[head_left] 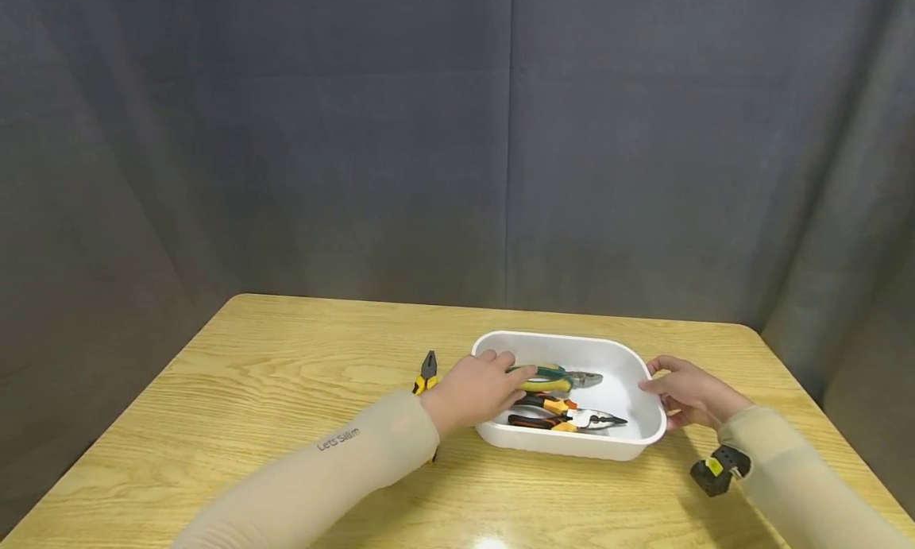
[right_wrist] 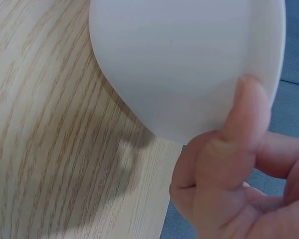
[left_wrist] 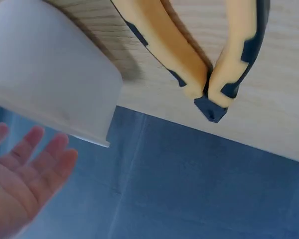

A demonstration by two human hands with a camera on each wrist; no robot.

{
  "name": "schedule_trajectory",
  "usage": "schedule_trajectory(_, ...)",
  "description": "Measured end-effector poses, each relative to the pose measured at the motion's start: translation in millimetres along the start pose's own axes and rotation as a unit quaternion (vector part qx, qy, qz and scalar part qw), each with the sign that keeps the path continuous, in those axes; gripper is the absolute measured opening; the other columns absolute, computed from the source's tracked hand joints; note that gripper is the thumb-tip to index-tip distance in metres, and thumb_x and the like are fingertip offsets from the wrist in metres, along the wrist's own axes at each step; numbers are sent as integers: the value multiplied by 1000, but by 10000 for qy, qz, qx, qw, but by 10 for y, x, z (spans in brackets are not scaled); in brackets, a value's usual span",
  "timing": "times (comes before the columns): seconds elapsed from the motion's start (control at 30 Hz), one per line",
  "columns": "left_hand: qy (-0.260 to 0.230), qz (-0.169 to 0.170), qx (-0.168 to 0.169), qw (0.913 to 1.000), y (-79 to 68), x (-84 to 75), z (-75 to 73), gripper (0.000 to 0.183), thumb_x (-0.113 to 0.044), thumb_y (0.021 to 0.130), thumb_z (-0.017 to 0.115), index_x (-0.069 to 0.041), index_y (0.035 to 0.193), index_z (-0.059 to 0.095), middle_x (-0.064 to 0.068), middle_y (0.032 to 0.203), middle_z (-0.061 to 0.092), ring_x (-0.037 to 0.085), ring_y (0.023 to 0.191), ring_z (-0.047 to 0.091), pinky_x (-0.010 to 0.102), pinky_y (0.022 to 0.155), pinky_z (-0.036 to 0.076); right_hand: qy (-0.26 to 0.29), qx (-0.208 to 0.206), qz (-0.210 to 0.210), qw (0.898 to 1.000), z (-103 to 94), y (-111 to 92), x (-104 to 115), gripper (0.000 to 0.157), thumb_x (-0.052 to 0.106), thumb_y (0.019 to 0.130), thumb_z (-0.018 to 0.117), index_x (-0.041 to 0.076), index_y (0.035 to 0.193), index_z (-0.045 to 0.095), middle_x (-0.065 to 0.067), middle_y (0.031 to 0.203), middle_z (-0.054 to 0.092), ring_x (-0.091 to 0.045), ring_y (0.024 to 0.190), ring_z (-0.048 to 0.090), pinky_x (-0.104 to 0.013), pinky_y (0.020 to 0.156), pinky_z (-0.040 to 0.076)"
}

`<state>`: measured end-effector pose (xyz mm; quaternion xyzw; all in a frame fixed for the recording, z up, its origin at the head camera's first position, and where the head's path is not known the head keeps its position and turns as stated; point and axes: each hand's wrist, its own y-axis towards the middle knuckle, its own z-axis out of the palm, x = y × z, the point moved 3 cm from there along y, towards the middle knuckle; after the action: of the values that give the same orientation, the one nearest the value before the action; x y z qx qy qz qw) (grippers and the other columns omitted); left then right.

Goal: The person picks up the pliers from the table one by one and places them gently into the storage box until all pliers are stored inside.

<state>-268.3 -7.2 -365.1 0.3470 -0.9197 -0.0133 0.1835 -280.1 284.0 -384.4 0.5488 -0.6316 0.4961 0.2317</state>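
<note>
A white plastic tray sits on the table, holding several pliers. My left hand reaches over its left end, fingers extended above the handles of green-and-yellow pliers; contact is unclear. In the left wrist view, the left hand's fingers are spread beside the tray's rim. At the tray's right end, my right hand grips the rim, its fingers against the white wall. Below the green pair lie black-and-orange long-nose pliers. Yellow-and-black pliers lie on the table, partly covered by the left forearm.
The wooden table has its back edge against a grey curtain. A small black device is strapped at the right wrist. The table's right edge runs close to the right arm.
</note>
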Motion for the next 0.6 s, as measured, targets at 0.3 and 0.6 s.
schedule_trajectory(0.3, -173, -621, -662, 9957, -232, 168, -56, 42, -38, 103, 47, -17, 140, 51, 7, 120, 59, 23, 96, 62, 31, 62, 54, 33, -31, -99, 9999, -14, 27, -13, 20, 5, 99, 48, -5, 113, 38, -8, 82, 52, -18, 68, 56, -30, 56, 52)
schedule_trajectory(0.6, -367, -1179, -1020, 9871, -483, 255, -42, 48, -38, 99, 55, -10, 138, 52, 14, 117, 59, 29, 96, 62, 34, 61, 55, -5, -63, -31, 10000, -4, 33, -1, 21, 5, 98, 49, -4, 113, 38, -8, 80, 52, -18, 66, 56, -29, 55, 51)
